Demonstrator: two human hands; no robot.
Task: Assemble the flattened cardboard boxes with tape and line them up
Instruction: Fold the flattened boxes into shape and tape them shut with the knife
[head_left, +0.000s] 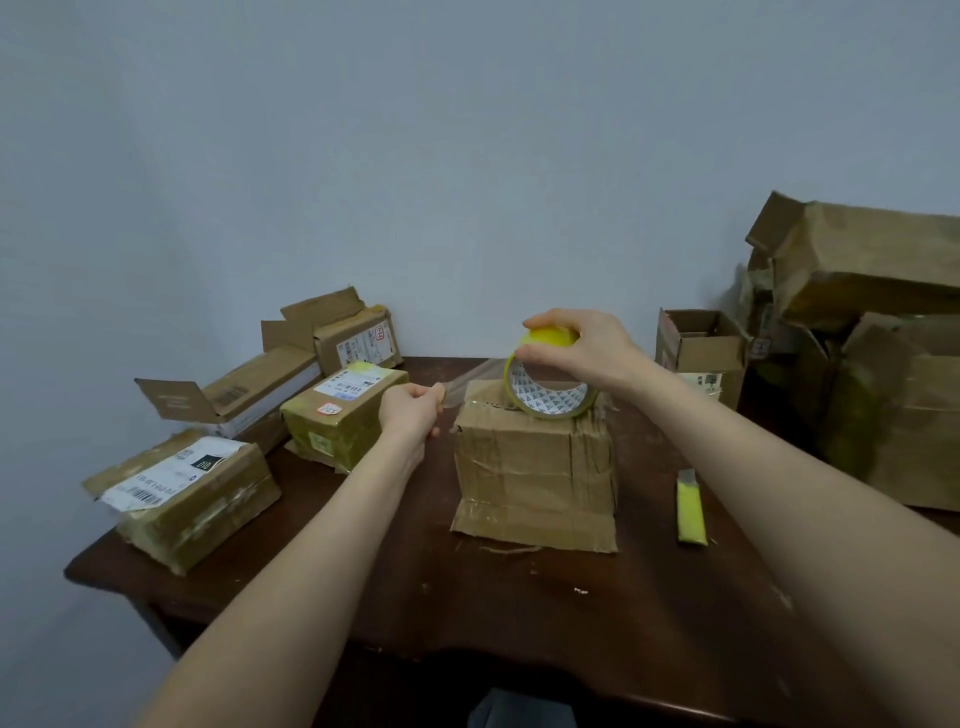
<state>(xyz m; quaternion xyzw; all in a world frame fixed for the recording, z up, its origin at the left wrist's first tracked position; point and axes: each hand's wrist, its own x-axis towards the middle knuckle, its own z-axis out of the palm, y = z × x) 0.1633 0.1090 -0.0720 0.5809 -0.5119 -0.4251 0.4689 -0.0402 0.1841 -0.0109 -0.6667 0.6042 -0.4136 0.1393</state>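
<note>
A brown cardboard box (535, 467) stands in the middle of the dark wooden table (519, 613), its lower front flap splayed out. On top of it stands a yellowish tape roll (550, 402), gripped from above by my right hand (576, 348). A clear strip of tape (470, 382) stretches left from the roll. My left hand (413, 410) pinches its free end, just left of the box's top.
Several assembled boxes sit along the table's left side (184, 499), (337, 415), (244, 397), (358, 338). A small open box (701, 353) stands at the back right, beside a pile of large crumpled boxes (872, 338). A yellow utility knife (691, 512) lies right of the centre box.
</note>
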